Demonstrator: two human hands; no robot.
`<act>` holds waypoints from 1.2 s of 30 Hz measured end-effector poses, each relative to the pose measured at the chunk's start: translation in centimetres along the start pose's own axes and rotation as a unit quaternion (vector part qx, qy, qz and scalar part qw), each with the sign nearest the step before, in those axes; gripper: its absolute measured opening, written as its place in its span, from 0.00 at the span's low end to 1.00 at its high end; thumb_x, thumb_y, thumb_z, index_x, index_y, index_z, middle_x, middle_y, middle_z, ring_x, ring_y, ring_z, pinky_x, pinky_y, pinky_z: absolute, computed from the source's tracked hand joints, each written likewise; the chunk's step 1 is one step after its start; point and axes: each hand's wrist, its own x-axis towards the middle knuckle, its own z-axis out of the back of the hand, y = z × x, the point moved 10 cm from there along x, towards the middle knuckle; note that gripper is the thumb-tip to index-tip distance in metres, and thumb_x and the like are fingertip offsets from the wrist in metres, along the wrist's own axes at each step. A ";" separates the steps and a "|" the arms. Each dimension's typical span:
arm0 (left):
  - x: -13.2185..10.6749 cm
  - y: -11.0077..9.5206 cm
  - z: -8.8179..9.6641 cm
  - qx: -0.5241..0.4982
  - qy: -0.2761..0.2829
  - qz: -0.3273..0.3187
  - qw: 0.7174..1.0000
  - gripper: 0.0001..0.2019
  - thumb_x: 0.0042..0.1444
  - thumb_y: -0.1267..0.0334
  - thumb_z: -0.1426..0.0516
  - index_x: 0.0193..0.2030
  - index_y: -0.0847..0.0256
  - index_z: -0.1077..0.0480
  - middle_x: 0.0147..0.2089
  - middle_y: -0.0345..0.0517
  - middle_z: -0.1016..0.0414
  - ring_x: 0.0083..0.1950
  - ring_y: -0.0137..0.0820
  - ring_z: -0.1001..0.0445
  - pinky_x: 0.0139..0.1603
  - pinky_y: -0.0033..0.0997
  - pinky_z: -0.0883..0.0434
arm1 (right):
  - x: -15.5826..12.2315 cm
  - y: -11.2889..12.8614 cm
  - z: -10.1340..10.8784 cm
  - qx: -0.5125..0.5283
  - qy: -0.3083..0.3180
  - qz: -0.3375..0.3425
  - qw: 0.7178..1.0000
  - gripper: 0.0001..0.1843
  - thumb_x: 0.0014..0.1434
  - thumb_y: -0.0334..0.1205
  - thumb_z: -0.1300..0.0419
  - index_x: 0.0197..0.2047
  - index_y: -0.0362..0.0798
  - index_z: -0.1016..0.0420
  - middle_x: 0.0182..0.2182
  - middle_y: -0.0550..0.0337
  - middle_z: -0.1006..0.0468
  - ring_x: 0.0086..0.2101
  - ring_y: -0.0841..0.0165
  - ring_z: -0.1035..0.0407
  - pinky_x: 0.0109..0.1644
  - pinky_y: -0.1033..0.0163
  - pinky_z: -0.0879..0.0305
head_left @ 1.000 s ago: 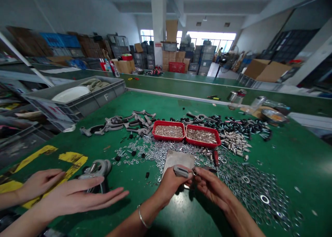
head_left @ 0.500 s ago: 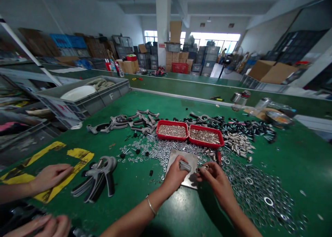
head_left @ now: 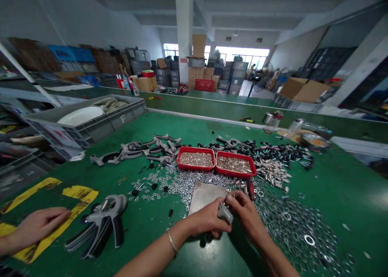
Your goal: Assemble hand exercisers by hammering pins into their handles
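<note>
My left hand (head_left: 209, 218) is closed round a grey metal tool part (head_left: 225, 213), whose rounded end points up and right. My right hand (head_left: 245, 212) pinches a small shiny metal piece (head_left: 230, 196) against or just beside that end; the fingers hide most of it. Both hands are over the near edge of a flat metal plate (head_left: 206, 191). Beyond the plate stand two red trays (head_left: 196, 168) of small metal parts. A grey tool with black grips and a coil spring (head_left: 104, 220) lies to the left.
Loose nuts (head_left: 184, 188) spread left of the plate, thin rings (head_left: 291, 224) to the right. Grey handles (head_left: 133, 151) and black-headed screws (head_left: 273, 150) lie farther back. Another person's hand (head_left: 42, 226) rests by yellow tape (head_left: 80, 192). A grey crate (head_left: 121, 117) stands at left.
My two hands have come together and lower, bringing the small piece to the grey part, which has turned. The view has shifted; the other person's second hand has left the picture.
</note>
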 end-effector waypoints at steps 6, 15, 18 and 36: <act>-0.4 -0.4 0.3 0.010 -0.017 -0.018 1.000 0.18 0.60 0.47 0.45 0.44 0.62 0.34 0.32 0.44 0.25 0.16 0.18 0.45 0.17 0.20 0.42 | 0.3 -0.4 -0.8 -0.027 0.061 0.006 0.998 0.15 0.58 0.54 0.38 0.36 0.50 0.27 0.28 0.64 0.28 0.28 0.69 0.33 0.34 0.63 0.36; -3.6 -7.1 10.9 0.118 -0.318 -0.150 0.929 0.17 0.62 0.47 0.46 0.45 0.59 0.30 0.37 0.43 0.25 0.36 0.29 0.26 0.35 0.24 0.32 | 6.3 1.2 18.6 -0.387 -0.214 0.091 0.892 0.10 0.55 0.46 0.43 0.32 0.49 0.26 0.34 0.51 0.24 0.38 0.56 0.33 0.49 0.51 0.40; -2.6 -7.2 11.8 0.129 -0.365 -0.181 0.904 0.16 0.61 0.47 0.46 0.40 0.59 0.32 0.27 0.36 0.32 0.27 0.25 0.34 0.29 0.22 0.36 | 8.6 0.4 21.0 -0.414 -0.227 0.063 0.879 0.06 0.50 0.42 0.40 0.25 0.51 0.30 0.27 0.55 0.26 0.32 0.59 0.33 0.42 0.55 0.39; -1.7 -5.8 5.0 0.189 -0.303 -0.206 0.911 0.13 0.68 0.52 0.54 0.47 0.58 0.38 0.43 0.44 0.32 0.46 0.33 0.32 0.50 0.33 0.36 | 3.1 0.1 -2.3 0.004 0.111 -0.008 0.994 0.13 0.57 0.49 0.36 0.37 0.48 0.29 0.26 0.64 0.23 0.27 0.68 0.27 0.35 0.61 0.29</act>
